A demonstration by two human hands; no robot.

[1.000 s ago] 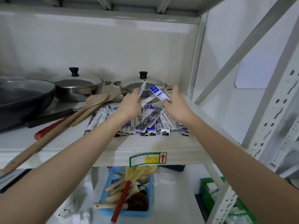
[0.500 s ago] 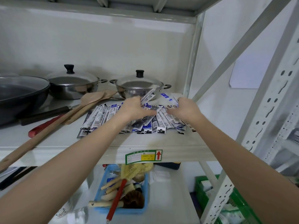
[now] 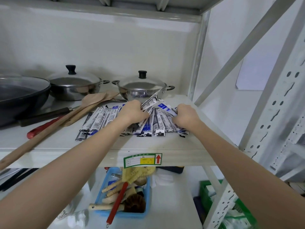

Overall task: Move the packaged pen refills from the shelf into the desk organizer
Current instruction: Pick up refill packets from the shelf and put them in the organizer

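Observation:
Several packaged pen refills (image 3: 99, 119), long blue, black and white sachets, lie in a loose heap on the white shelf (image 3: 165, 142). My left hand (image 3: 132, 111) is closed over the middle of the heap and grips a bunch of packets, some sticking up toward the pot. Over the heap's right side, my right hand (image 3: 185, 115) clutches more packets. Both forearms reach in from below. No desk organizer is in view.
Two lidded steel pots (image 3: 142, 86) (image 3: 74, 85) and a dark pan (image 3: 19, 95) stand at the back. Wooden spatulas (image 3: 79, 111) and a red-handled tool (image 3: 44, 126) lie left. Below hangs a blue bin (image 3: 102, 189) of brushes; a green crate (image 3: 206, 190) sits lower right.
A second ago both hands held a few packets raised above the heap. They have come down onto the heap and now close around bunches of packets.

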